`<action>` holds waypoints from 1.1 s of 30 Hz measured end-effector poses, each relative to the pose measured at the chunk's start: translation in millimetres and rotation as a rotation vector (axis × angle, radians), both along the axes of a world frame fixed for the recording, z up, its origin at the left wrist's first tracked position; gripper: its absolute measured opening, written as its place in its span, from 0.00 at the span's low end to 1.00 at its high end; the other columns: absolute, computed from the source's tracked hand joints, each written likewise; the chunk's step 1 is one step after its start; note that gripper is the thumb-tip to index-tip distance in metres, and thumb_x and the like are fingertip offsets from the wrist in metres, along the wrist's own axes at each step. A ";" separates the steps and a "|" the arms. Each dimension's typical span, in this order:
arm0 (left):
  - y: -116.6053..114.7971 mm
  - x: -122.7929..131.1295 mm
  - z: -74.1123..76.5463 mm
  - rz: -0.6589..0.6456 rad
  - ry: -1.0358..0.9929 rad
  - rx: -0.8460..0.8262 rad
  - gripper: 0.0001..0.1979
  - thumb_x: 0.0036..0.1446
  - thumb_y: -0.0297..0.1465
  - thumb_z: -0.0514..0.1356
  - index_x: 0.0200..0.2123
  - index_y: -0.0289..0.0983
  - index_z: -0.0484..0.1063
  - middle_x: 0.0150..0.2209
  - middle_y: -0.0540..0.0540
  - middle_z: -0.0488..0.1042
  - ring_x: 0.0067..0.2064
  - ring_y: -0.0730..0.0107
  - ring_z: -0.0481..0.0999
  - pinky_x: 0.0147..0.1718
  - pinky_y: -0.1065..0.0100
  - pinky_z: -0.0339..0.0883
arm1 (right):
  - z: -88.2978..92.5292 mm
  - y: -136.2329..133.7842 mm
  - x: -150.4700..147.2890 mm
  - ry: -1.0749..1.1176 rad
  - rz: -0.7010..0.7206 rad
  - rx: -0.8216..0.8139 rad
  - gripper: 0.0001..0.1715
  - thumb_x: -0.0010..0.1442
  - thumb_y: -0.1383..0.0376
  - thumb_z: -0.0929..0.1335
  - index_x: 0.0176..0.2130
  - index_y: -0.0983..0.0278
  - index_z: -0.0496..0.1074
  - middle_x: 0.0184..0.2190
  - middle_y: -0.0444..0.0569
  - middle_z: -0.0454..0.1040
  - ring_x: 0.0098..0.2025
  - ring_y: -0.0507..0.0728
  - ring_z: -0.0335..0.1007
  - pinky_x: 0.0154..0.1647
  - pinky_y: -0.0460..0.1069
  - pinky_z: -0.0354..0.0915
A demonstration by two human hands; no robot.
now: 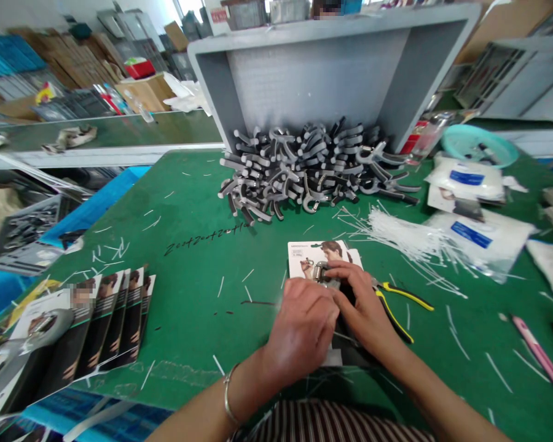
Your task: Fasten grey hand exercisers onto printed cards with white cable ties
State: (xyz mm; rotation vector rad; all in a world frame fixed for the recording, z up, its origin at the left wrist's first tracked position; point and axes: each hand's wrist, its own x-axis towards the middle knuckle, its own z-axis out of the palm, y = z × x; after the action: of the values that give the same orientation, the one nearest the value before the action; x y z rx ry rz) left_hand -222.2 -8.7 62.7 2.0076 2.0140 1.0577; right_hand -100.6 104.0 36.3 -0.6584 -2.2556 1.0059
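A printed card point(299, 248) lies on the green table near its front edge, with a grey hand grip with a metal spring point(320, 271) on it. Over the lower part of the card is my left hand point(301, 322), its fingers curled closed; what they pinch is hidden. My right hand point(357, 294) rests on the hand grip from the right, fingers bent around its top. Yellow-and-black pliers point(399, 307) lie just right of my right hand.
A grey crate point(313, 80) on its side spills a heap of grey-and-black hand grips point(299, 166). White ties point(396, 236), plastic bags point(479, 239), a teal bowl point(479, 144) and a pink tool point(539, 353) lie right. Packaged cards point(105, 322) overlap at left.
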 end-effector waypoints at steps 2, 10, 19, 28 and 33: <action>-11.4 11.3 -12.9 -0.112 0.157 0.004 0.10 0.64 0.25 0.51 0.32 0.35 0.70 0.34 0.43 0.74 0.37 0.62 0.68 0.43 0.57 0.61 | -2.2 -0.7 -4.0 0.002 0.000 0.008 0.12 0.63 0.70 0.66 0.46 0.59 0.68 0.54 0.51 0.69 0.59 0.61 0.60 0.60 0.60 0.53; -55.3 12.6 -19.4 0.200 0.098 -0.018 0.21 0.59 0.39 0.63 0.51 0.35 0.65 0.50 0.37 0.71 0.53 0.52 0.68 0.53 0.49 0.60 | 19.3 -0.6 19.4 -0.134 0.165 0.096 0.03 0.67 0.68 0.64 0.41 0.60 0.68 0.48 0.51 0.72 0.52 0.61 0.63 0.54 0.59 0.56; -62.8 2.4 -7.3 0.250 -0.044 -0.346 0.06 0.62 0.33 0.58 0.39 0.36 0.71 0.37 0.42 0.72 0.43 0.55 0.70 0.46 0.52 0.64 | 34.7 -37.9 34.3 -0.424 0.369 0.235 0.06 0.66 0.69 0.65 0.36 0.62 0.70 0.34 0.50 0.72 0.39 0.62 0.62 0.40 0.56 0.59; -65.0 -16.7 -12.7 0.094 -0.420 -0.120 0.09 0.65 0.27 0.57 0.43 0.39 0.77 0.39 0.46 0.77 0.44 0.68 0.75 0.45 0.68 0.67 | 34.0 -23.9 26.4 -0.139 0.389 0.056 0.06 0.66 0.68 0.66 0.42 0.59 0.73 0.37 0.46 0.76 0.41 0.58 0.67 0.44 0.53 0.62; -50.9 -2.8 -18.8 0.134 -0.463 -0.074 0.07 0.61 0.25 0.61 0.42 0.37 0.75 0.38 0.47 0.78 0.40 0.69 0.76 0.42 0.69 0.68 | 33.3 -22.1 26.4 -0.183 0.281 0.045 0.01 0.65 0.66 0.68 0.39 0.60 0.71 0.35 0.47 0.74 0.41 0.59 0.66 0.43 0.53 0.61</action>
State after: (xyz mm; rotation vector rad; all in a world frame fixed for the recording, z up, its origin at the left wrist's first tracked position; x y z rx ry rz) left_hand -225.0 -59.6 43.9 1.4374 1.9164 1.3055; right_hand -74.2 81.9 69.6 -0.4365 -2.5772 1.0583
